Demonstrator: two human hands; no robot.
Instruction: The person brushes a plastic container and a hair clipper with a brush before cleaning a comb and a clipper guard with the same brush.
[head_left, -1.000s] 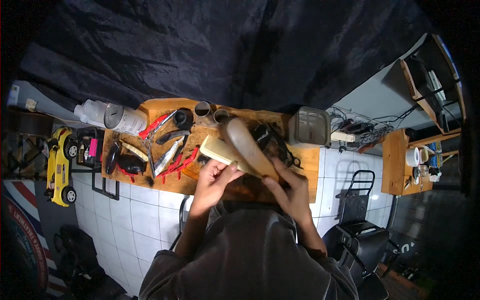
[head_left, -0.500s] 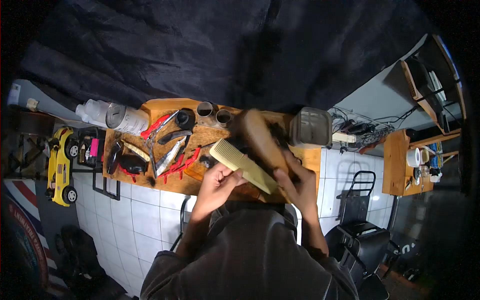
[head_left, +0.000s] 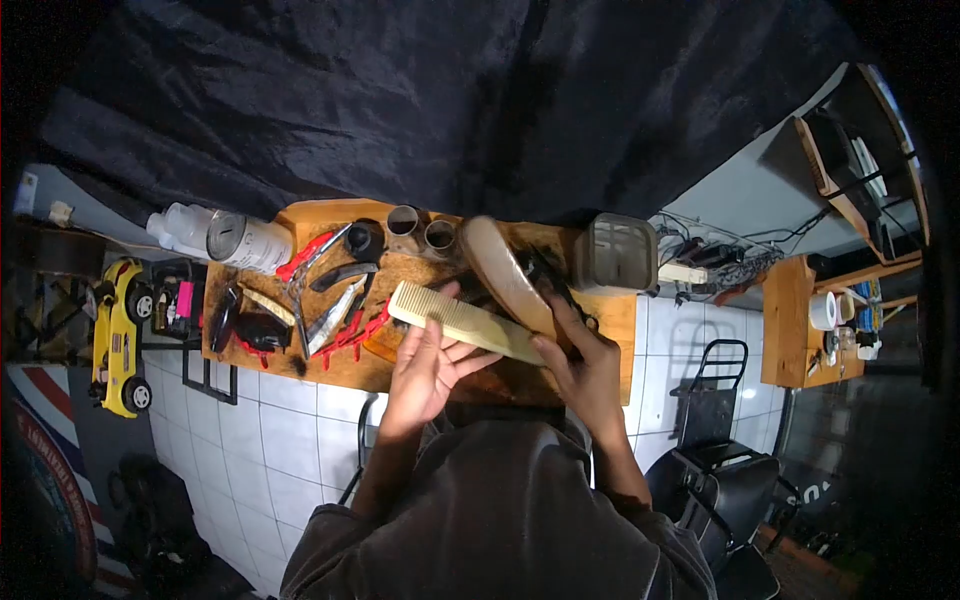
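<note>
A cream-coloured comb [head_left: 470, 325] lies slantwise across both hands, above the wooden table. My left hand [head_left: 425, 372] has its thumb on the comb's near face and a fingertip showing past the far edge; the other fingers are spread beneath. My right hand [head_left: 585, 365] grips a wooden-backed brush [head_left: 505, 268], its rounded end pointing up and left. The comb's right end reaches the right thumb. Dark bristles or hair show behind the brush.
On the wooden table [head_left: 340, 378] lie red-handled clips [head_left: 345, 340], razors, a black clipper [head_left: 228, 315] and a metal can [head_left: 250, 240]. Two cups [head_left: 440, 236] and a clear plastic container [head_left: 617, 252] stand at the back. A black chair [head_left: 715, 500] is at right.
The comb has shifted left and turned closer to level. My left fingers have spread open under it. The brush, blurred before, is now steadier and lower-left.
</note>
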